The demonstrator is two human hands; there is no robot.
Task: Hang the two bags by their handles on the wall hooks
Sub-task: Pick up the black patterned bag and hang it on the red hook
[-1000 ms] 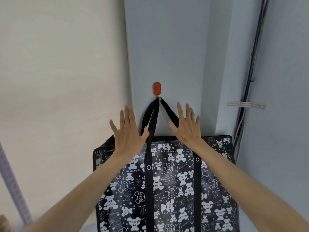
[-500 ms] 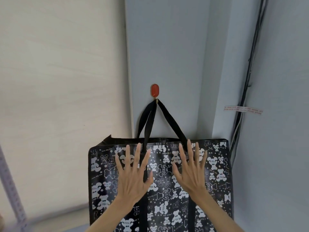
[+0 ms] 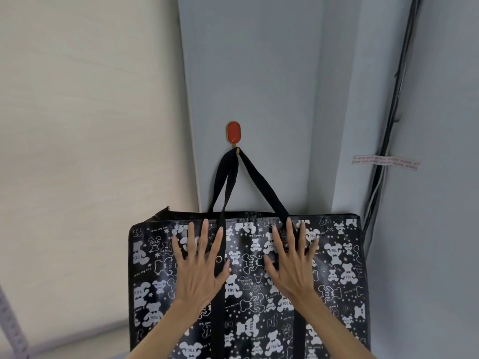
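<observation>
A black bag (image 3: 334, 270) printed with white bears hangs against the grey wall. Its black handles (image 3: 255, 177) loop over a red oval wall hook (image 3: 233, 132). My left hand (image 3: 199, 268) lies flat with fingers spread on the bag's front, left of centre. My right hand (image 3: 291, 263) is spread the same way beside it, just below the bag's top edge. Neither hand grips anything. Only this one bag and this one hook are in view.
A pale beige panel (image 3: 90, 151) fills the left side. Black cables (image 3: 388, 125) run down the wall corner at the right, held by a strip of printed tape (image 3: 386, 161). A grey perforated metal rail (image 3: 13, 330) crosses the lower left corner.
Both open hands have moved down from the handles near the hook onto the bag's front. The bag still hangs from the hook.
</observation>
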